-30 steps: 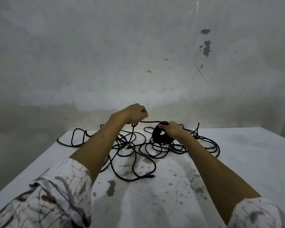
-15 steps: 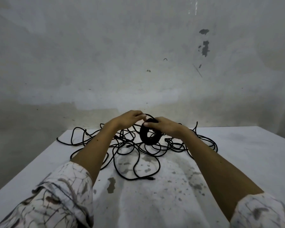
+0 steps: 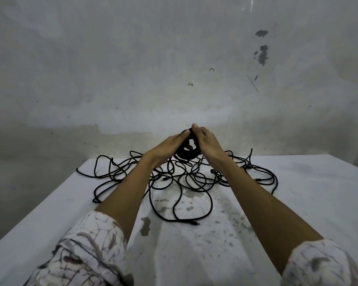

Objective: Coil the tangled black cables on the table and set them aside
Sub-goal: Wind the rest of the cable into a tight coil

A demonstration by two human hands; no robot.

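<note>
A small, thick coil of black cable hangs in the air above the far middle of the table, held between both hands. My left hand holds its left side, fingers reaching up to the top. My right hand grips its right side and pinches the top. Below them a loose tangle of black cables sprawls over the table, and one plug end lies nearest me. Strands run from the coil down into the tangle.
The table carries a white, stained cloth; its left edge drops to the floor. A grey, marked wall stands right behind the table.
My hands have come together and risen, lifting the coil higher above the table. One second ago the left hand was apart, pulling a strand taut; now it is against the coil.
</note>
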